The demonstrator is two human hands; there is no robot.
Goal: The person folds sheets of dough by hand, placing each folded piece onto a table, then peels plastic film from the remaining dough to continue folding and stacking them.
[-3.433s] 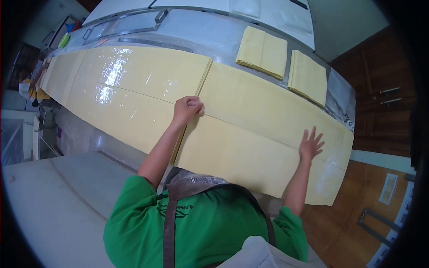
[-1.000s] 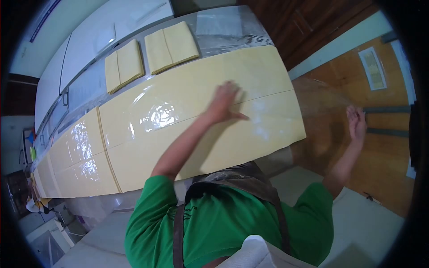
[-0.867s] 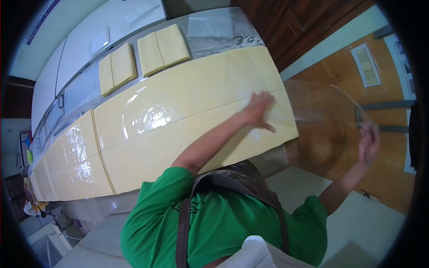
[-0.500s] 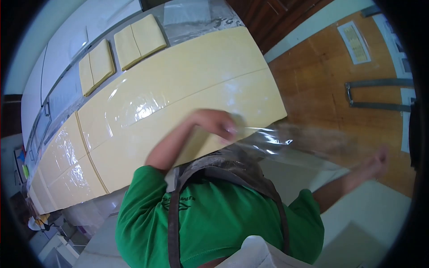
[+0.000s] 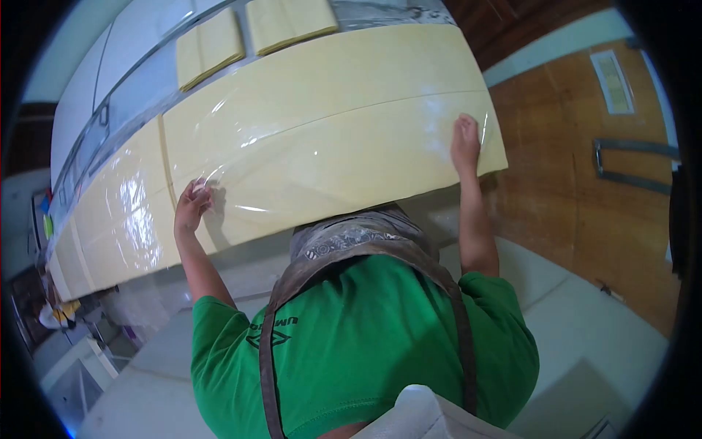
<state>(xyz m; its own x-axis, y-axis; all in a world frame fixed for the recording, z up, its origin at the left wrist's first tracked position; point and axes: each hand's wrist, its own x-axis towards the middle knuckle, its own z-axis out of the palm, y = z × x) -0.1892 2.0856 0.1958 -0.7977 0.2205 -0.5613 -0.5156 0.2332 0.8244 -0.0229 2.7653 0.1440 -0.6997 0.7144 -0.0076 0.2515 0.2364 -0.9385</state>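
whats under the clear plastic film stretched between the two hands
Under the clear film is pale yellow sheeting, creased or joined lengthwise. Whatever lies directly beneath that sheeting is covered, so neither the surface there nor any lower layers can be seen.

You have a clear, glossy plastic film [image 5: 252, 209] stretched between your left hand [image 5: 193, 205] and your right hand [image 5: 466, 145], streaked with white glare. Beneath it, your pale yellow sheet [image 5: 365, 69] lies flat in front of you, long and smooth, with a thin line running lengthwise and its right end lying just beyond your right hand.
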